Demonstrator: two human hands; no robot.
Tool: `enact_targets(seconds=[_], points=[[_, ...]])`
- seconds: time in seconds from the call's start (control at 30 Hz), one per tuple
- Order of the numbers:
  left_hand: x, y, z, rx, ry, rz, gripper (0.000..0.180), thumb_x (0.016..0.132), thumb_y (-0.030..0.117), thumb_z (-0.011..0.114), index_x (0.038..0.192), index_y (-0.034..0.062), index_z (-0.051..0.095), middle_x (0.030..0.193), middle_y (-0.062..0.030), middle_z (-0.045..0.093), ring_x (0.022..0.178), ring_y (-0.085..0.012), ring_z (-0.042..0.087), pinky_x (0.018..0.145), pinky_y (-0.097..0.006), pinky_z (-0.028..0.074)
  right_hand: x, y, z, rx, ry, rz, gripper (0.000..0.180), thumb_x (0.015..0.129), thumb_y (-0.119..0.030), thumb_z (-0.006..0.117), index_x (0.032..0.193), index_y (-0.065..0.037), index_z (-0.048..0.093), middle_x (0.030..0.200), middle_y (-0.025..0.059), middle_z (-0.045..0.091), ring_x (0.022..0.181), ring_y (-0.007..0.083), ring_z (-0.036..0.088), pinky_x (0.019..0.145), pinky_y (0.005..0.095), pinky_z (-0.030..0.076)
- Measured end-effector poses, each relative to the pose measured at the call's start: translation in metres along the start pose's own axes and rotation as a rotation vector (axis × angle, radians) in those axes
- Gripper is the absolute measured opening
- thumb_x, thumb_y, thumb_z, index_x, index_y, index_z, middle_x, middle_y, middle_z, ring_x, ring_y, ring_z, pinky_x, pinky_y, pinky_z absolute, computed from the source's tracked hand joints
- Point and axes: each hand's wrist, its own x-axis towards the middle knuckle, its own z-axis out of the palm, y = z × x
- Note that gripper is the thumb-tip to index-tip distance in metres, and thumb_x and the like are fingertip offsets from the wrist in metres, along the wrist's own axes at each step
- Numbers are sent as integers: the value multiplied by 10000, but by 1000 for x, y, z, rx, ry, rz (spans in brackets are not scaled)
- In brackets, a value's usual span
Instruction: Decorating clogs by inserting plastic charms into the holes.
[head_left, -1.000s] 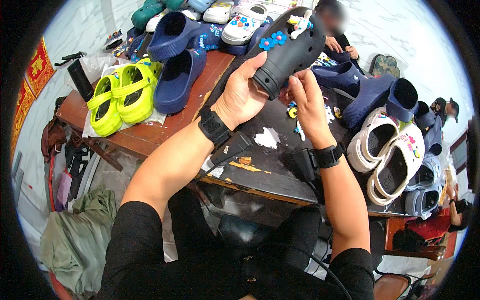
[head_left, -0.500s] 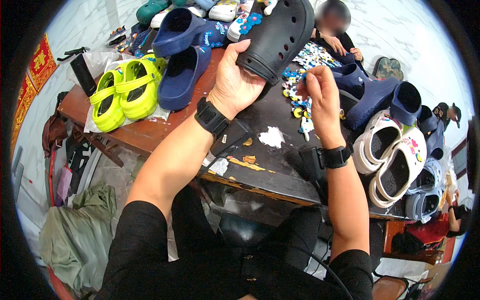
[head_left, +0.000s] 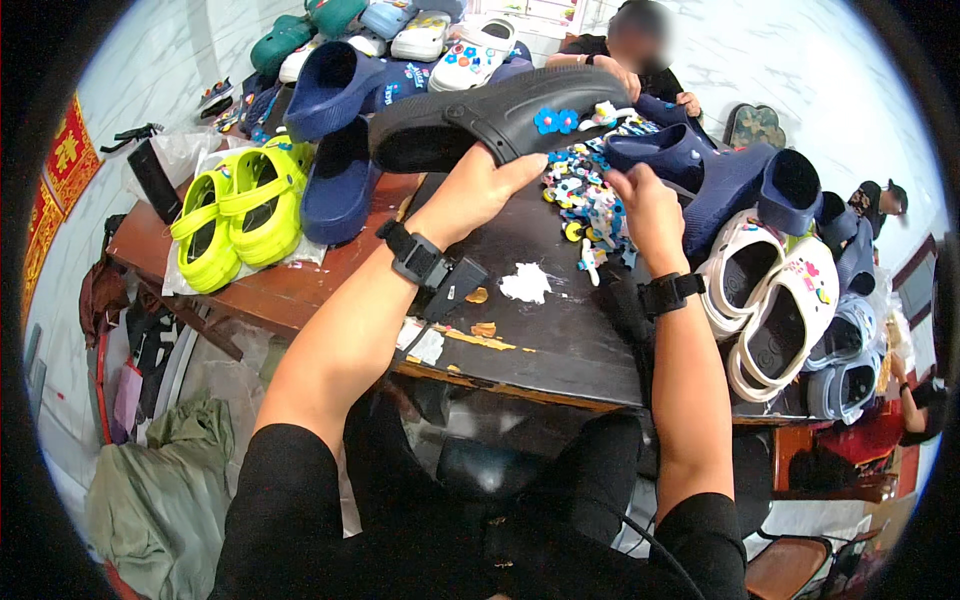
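Note:
A black clog (head_left: 500,104) is held above the table by my left hand (head_left: 478,196), whose fingers go under its side, the thumb pointing right. The clog lies sideways, its heel opening to the left and its toe to the right. Blue flower charms (head_left: 556,121) and a white figure charm (head_left: 606,115) sit on its front. Right of it, my right hand (head_left: 650,212) is closed with thumb and fingertips together; whatever they pinch is too small to make out. Close beside that hand lies a heap of colourful shoe charms (head_left: 580,190).
Lime-green clogs (head_left: 262,200) and navy clogs (head_left: 338,190) stand at left; more navy (head_left: 722,215) and white clogs (head_left: 785,320) line the right. Further shoes pile up at the back. Across the table another person's hands (head_left: 622,78) work. The table edge (head_left: 510,385) is near me.
My left hand has turned the black clog from toe-up to sideways and lowered it, its toe now to the right. My right hand has moved slightly down, its fingers still together.

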Motion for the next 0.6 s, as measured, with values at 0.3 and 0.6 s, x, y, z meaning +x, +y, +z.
enact_targets(seconds=[0.3, 0.6], points=[[-8, 11, 13, 204, -360, 68, 630, 888, 196, 688, 1413, 2, 400, 1393, -92, 475, 1275, -184, 417, 1095, -336, 319, 1, -17, -12, 978, 36, 154, 635, 903, -436, 663, 1238, -20, 318, 719, 82, 620, 530, 125, 600, 437, 219, 415], [-17, 22, 3, 163, -237, -171, 535, 848, 183, 725, 1300, -22, 524, 1223, -58, 592, 1116, -164, 528, 1005, -316, 399, 2, -36, -6, 1105, 142, -53, 449, 915, -86, 550, 1296, -99, 312, 623, 46, 558, 509, 145, 541, 479, 316, 444]])
